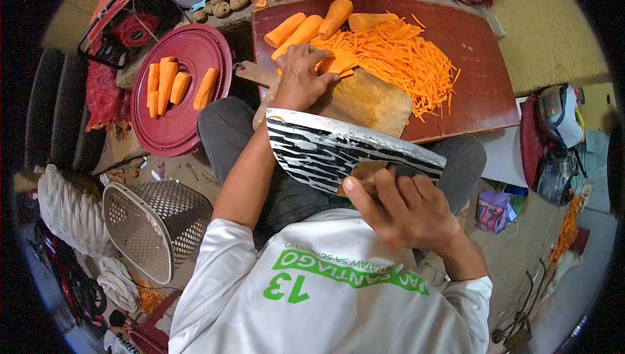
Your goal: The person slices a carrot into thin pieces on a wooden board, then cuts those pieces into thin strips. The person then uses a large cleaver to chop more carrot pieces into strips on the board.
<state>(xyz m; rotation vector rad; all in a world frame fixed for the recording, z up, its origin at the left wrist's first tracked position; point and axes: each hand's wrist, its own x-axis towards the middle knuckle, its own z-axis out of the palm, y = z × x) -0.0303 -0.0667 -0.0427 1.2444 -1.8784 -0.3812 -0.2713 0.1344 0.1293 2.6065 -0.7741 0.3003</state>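
Note:
My right hand (pixel 407 207) is wrapped round the handle of a wide knife (pixel 351 149), whose black-and-silver blade is held over my lap, in front of the wooden cutting board (pixel 368 100). On the board's left part, my left hand (pixel 305 74) rests with bent fingers on carrot slices (pixel 340 61); whether it grips them cannot be made out. A large heap of thin carrot strips (pixel 416 61) lies behind and to the right of the board. Several peeled whole carrots (pixel 335 17) lie along the far edge of the red table (pixel 482 74).
A round red lid (pixel 218 48) at the left holds several peeled carrots (pixel 166 84). Below it stands a perforated basket (pixel 140 224). Brown round objects (pixel 221 9) lie behind the lid. A purple bag (pixel 493 212) sits on the floor at the right.

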